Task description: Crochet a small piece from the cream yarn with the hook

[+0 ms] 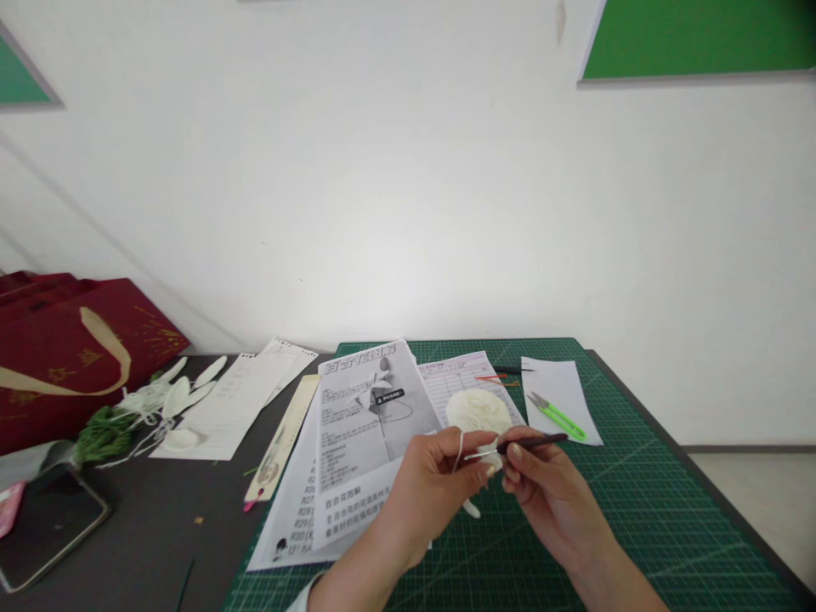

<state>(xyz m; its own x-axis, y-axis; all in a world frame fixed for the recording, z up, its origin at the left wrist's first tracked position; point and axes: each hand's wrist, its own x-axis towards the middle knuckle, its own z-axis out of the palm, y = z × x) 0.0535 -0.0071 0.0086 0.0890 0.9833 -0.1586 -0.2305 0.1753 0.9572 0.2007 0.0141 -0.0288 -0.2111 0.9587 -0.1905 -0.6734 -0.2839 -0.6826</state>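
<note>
My right hand (pixel 539 480) grips a crochet hook (pixel 541 442) with a dark handle, its thin metal tip pointing left toward my other hand. Between the fingers of my left hand (pixel 439 476) is a small piece of white crochet (pixel 470 508), with white yarn running over the index finger. The two hands nearly meet above the green cutting mat. Just behind them sits a ball of cream-white yarn (pixel 478 411). My fingers cover most of the crocheted piece, so its shape cannot be made out.
Printed pattern sheets (pixel 376 425) lie left of my hands on the cutting mat (pixel 637 510). Green-handled snips (pixel 558 416) rest on white paper at the right. Further left are a bookmark (pixel 284 442), white crocheted petals (pixel 182 399), green yarn (pixel 105 433), a phone (pixel 51 518) and a red bag (pixel 70 357).
</note>
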